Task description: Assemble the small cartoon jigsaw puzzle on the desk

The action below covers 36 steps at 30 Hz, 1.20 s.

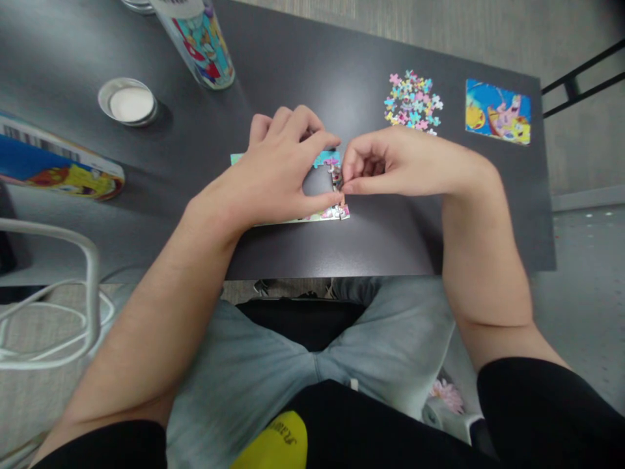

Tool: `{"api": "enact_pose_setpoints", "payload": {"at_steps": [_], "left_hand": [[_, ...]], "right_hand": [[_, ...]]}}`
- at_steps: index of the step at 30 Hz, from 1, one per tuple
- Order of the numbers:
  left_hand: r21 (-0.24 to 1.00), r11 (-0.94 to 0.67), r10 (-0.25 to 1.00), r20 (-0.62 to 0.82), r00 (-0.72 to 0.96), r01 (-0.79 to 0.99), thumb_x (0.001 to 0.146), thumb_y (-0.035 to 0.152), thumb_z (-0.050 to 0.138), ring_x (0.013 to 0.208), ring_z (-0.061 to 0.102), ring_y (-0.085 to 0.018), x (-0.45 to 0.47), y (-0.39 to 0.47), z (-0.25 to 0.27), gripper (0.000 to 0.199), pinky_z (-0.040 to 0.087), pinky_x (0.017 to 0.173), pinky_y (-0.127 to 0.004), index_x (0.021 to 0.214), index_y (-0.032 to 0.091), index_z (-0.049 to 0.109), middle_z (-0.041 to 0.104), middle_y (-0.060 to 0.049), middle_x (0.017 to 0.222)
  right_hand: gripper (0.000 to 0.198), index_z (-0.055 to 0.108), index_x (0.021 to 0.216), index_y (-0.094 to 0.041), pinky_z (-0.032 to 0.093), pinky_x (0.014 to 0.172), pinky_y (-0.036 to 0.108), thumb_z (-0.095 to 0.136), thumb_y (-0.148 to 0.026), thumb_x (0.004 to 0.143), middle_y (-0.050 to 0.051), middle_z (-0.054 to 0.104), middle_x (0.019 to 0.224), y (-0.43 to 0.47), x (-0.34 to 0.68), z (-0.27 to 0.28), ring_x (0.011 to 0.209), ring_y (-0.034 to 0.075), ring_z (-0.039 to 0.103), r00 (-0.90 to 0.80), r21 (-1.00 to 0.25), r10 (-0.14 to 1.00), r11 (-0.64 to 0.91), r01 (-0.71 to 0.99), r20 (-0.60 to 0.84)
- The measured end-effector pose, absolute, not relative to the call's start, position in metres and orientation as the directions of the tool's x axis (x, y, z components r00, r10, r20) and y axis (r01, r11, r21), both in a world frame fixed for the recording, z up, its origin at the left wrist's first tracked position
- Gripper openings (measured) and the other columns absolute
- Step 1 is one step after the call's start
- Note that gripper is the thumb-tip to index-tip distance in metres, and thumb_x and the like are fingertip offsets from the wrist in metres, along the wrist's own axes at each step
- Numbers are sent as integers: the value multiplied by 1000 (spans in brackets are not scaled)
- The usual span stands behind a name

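A partly joined jigsaw puzzle point(319, 215) lies on the dark table, its edge pieces forming a frame around bare tabletop. Over its left part spreads my left hand point(286, 163), fingers apart, the thumb touching the lower right of the frame. At the frame's right side is my right hand point(374, 163), with thumb and forefinger pinched together against the border pieces. Whatever sits between those fingertips is too small and covered to make out. Beyond my right hand lies a heap of loose puzzle pieces point(414, 101).
A finished-looking cartoon picture point(498, 111) lies at the far right. Toward the back left stand a cartoon-printed tube point(205, 49) and a round metal lid point(127, 103). Another printed tube point(63, 159) is at the left edge, above a white metal frame point(90, 280).
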<state>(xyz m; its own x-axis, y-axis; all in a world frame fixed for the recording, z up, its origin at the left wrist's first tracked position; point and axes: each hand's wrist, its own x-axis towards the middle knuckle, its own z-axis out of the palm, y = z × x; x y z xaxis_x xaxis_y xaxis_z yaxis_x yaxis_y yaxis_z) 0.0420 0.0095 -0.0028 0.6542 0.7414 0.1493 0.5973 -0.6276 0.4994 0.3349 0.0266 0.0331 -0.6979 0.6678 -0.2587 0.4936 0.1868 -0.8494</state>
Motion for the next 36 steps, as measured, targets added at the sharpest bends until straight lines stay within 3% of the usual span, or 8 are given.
{"api": "enact_pose_setpoints", "payload": {"at_steps": [7,13,25,29,32,36], "left_hand": [[479,-637,744,176,645,604,94,72,103,160,61,-60,50,-3,-2,86,47,135,-81,169,37,75,74,-19,167],[488,-628,749,168,641,607,99,65,101,162,62,-58,49,-3,-1,76,46,137,-82,166,39,76,74,-17,165],[492,-613,756,140,639,618,98,62,101,162,62,-59,50,-2,-2,82,48,135,-84,170,37,73,71,-17,171],[486,-612,757,132,640,624,103,63,95,162,63,-53,49,-2,2,78,49,136,-81,173,37,71,70,-16,173],[471,-589,774,96,626,656,108,58,84,163,63,-50,44,3,8,78,49,138,-81,179,30,69,66,-19,178],[516,-573,793,150,591,637,101,53,80,161,68,-48,28,17,14,79,51,137,-83,177,32,74,71,-16,175]], "right_hand": [[55,77,108,-30,49,76,41,115,-68,93,-1,74,89,34,337,19,86,24,67,-630,-820,759,248,515,-166],[65,76,105,-30,43,72,41,121,-72,83,-2,68,86,37,336,12,85,24,63,-612,-794,779,283,538,-137],[63,78,105,-33,44,72,43,118,-76,83,-2,67,84,38,335,7,87,25,62,-570,-768,806,261,585,-160],[64,79,104,-33,43,72,43,121,-74,79,-2,66,84,37,335,10,86,25,61,-572,-757,804,272,595,-160],[67,78,105,-33,44,73,43,124,-73,76,-2,66,86,37,334,11,90,25,62,-577,-720,802,308,622,-155],[72,77,106,-33,44,74,43,126,-72,70,0,67,93,37,333,9,94,27,63,-590,-678,799,369,636,-119]]}}
